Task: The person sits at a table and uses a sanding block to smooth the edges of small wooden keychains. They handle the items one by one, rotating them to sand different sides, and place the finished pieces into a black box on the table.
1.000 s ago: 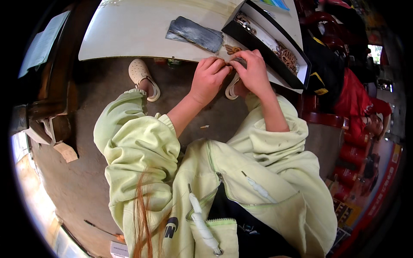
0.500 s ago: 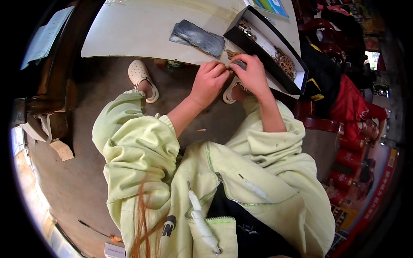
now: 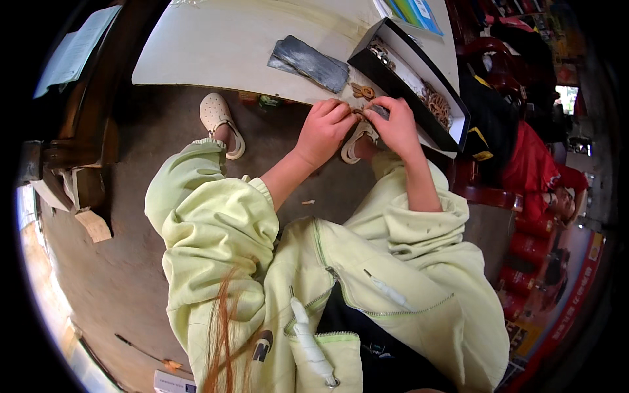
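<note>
My left hand (image 3: 324, 133) is closed in a pinch on a small brown piece (image 3: 358, 112) at the table's near edge, mostly hidden by the fingers. Against its other side, my right hand (image 3: 400, 131) is closed on a small dark grey piece (image 3: 380, 111) that resembles the grey sheets on the table; the two hands nearly meet. Just beyond the fingertips lies a brown wooden-looking piece (image 3: 362, 92). To its left, worn dark grey sheets (image 3: 311, 62) overlap on the tabletop. A long black box (image 3: 367, 65) with a white inside stands to the right, holding several brown rings (image 3: 435, 105).
The pale table (image 3: 216, 52) ends just beyond my knees. Blue and green folders (image 3: 416, 14) lie behind the box. A dark wooden chair (image 3: 481, 180) stands at right; a person in red (image 3: 540, 164) is farther right. Wooden furniture (image 3: 78, 124) stands at left.
Both hands have shifted slightly toward me relative to the table, uncovering more of the brown piece beyond the fingertips. The view has moved a little. Both hands keep their grips.
</note>
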A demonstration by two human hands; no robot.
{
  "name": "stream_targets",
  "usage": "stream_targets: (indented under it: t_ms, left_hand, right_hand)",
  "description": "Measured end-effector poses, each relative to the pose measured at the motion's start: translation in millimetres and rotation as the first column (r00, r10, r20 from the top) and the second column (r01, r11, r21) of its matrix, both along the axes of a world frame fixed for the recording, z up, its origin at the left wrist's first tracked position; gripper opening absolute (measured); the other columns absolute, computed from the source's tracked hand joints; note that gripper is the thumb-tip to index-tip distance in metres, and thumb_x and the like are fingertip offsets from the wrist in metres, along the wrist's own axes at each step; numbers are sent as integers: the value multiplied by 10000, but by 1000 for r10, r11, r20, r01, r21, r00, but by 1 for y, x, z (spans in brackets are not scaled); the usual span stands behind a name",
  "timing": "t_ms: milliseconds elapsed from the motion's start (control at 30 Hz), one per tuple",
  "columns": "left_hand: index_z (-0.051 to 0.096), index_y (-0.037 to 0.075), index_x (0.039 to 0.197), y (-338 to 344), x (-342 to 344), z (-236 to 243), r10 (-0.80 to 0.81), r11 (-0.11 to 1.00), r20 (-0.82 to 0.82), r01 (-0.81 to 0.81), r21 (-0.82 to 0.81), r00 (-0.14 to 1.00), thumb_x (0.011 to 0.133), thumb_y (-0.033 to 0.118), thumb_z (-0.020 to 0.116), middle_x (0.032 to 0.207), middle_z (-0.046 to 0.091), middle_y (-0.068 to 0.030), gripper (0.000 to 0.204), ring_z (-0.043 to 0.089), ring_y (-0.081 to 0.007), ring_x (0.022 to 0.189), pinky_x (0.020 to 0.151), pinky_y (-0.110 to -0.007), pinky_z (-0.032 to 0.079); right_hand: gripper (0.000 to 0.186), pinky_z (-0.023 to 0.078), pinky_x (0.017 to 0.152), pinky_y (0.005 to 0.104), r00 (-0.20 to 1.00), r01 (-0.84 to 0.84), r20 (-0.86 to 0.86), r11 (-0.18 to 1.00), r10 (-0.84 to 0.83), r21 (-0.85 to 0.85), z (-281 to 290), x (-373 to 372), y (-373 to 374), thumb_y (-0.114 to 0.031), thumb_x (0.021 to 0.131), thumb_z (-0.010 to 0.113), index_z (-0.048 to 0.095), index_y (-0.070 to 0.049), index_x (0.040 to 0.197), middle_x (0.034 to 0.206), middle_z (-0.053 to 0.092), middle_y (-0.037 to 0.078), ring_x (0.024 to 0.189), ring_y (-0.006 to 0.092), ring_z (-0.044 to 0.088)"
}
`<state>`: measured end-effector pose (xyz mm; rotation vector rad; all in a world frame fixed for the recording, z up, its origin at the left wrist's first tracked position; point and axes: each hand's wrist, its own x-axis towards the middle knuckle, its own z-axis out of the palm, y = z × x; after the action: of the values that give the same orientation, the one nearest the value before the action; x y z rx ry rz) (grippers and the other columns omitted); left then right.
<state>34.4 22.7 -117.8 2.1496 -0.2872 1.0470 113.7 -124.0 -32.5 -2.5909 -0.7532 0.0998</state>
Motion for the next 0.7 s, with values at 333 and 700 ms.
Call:
stream_targets:
  t_ms: [333, 700]
  left_hand:
    - [668, 94, 903, -3, 1, 1, -20, 999, 1, 20, -32, 1000, 723, 92, 683, 909, 610, -30, 180, 583, -219, 916, 765, -352, 454]
    - [678, 105, 880, -5, 0, -4, 2, 999, -4, -2, -40, 1000, 709, 84, 695, 910, 621, -13, 174, 592, -205, 898, 766, -338, 453]
  right_hand:
    - [172, 472, 797, 408, 988, -13, 154, 1000, 8, 27, -8, -2, -5, -188, 736, 722, 704, -61, 850, 879, 685, 121, 851, 328, 583]
    - [162, 475, 802, 374, 999, -36, 32, 983, 31, 181, -14, -4, 10, -155, 760, 715, 706, -42, 875, 860, 689, 103, 848, 296, 596]
